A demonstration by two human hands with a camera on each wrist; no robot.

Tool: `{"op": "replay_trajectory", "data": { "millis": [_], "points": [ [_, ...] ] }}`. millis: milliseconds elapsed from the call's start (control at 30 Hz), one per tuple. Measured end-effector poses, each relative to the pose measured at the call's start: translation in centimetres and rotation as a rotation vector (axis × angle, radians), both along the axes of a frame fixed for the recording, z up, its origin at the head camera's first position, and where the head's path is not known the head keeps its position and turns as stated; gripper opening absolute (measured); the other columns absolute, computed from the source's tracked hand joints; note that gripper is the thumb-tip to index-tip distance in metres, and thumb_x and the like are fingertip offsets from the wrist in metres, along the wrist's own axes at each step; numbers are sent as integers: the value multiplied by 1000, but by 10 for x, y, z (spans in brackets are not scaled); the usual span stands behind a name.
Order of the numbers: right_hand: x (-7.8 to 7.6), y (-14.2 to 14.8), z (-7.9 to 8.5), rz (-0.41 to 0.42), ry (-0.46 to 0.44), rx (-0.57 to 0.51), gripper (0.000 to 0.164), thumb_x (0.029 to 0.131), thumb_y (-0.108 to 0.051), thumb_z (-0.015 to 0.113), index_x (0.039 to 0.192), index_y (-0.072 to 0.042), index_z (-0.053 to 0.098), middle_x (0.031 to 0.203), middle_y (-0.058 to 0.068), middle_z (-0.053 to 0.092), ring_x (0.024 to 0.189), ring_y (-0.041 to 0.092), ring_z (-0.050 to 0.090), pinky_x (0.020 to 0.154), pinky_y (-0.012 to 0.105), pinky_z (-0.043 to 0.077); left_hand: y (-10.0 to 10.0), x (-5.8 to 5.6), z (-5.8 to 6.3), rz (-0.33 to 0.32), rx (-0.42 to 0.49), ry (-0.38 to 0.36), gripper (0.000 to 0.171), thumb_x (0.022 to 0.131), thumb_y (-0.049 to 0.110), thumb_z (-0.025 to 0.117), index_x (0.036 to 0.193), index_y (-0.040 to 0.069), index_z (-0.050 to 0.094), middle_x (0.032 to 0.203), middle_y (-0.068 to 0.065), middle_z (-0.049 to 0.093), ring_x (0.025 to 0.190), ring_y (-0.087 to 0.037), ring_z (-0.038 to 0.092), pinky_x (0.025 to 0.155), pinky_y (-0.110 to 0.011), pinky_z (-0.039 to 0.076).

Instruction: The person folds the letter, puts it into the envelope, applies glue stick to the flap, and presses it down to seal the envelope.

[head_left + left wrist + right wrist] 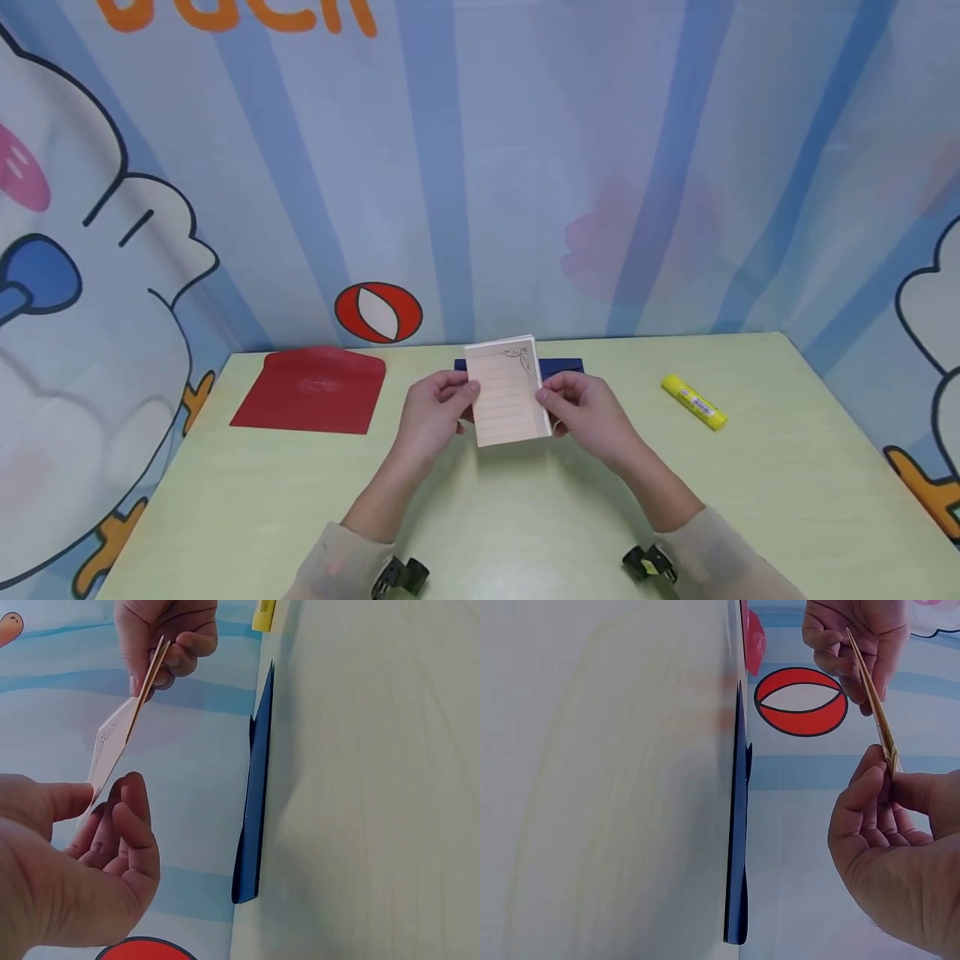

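Both hands hold up a small folded sheet of lined letter paper (506, 396), cream-coloured with a dark scroll ornament in its upper right corner. My left hand (433, 412) pinches its left edge between thumb and fingers. At the opposite edge, my right hand (591, 410) pinches it the same way. In the wrist views the paper is seen nearly edge-on, in more than one layer, raised above the table. Behind it lies a dark blue envelope (562, 366), partly hidden by the paper in the head view; the left wrist view shows the blue envelope (257, 795) on the table.
A red envelope (307, 392) lies at the back left of the pale table (225, 517). To the right is a yellow glue stick (693, 402). A printed cloth backdrop (517, 167) rises behind the table's far edge.
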State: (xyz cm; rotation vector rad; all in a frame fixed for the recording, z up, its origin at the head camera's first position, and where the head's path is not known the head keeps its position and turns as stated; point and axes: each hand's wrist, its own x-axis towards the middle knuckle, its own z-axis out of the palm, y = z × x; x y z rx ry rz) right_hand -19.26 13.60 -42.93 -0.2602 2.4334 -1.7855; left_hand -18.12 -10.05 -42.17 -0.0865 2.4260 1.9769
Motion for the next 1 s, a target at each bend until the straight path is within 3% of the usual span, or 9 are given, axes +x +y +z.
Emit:
{"op": "replay_trajectory", "data": {
  "millis": [267,433,700,833,1000],
  "points": [
    [-1,2,-1,-17,-21,-6,15,106,-13,67,110,1,69,91,12,71,74,24,65,65,31,59,-8,-1,-1,51,-86,35,29,105,25,71,131,13,72,110,-6,72,87,-23,75,70,-31,60],
    [-1,4,0,-21,-21,-18,15,106,-13,67,109,2,68,90,12,71,73,23,65,64,31,59,-19,-2,-3,72,-226,104,33,103,26,73,134,14,71,118,-6,71,99,-25,70,75,-33,62],
    [-2,9,5,-26,-8,-14,16,107,-13,66,108,2,68,90,12,71,72,23,64,64,31,58,-53,-6,-5,66,-477,204,54,98,32,77,145,9,61,139,-13,63,122,-36,63,95,-51,58],
    [-4,12,6,-28,4,-17,16,107,-14,66,109,2,68,90,12,72,72,23,64,64,30,58,-77,-11,-6,72,-613,174,64,97,35,76,150,5,55,147,-17,56,131,-39,56,102,-56,54],
    [-5,15,6,-36,5,-33,17,107,-14,65,110,3,68,90,12,72,72,24,64,64,30,58,-110,-18,-8,97,-724,109,74,95,36,79,153,2,49,148,-23,51,135,-43,50,102,-61,53]
  ]
}}
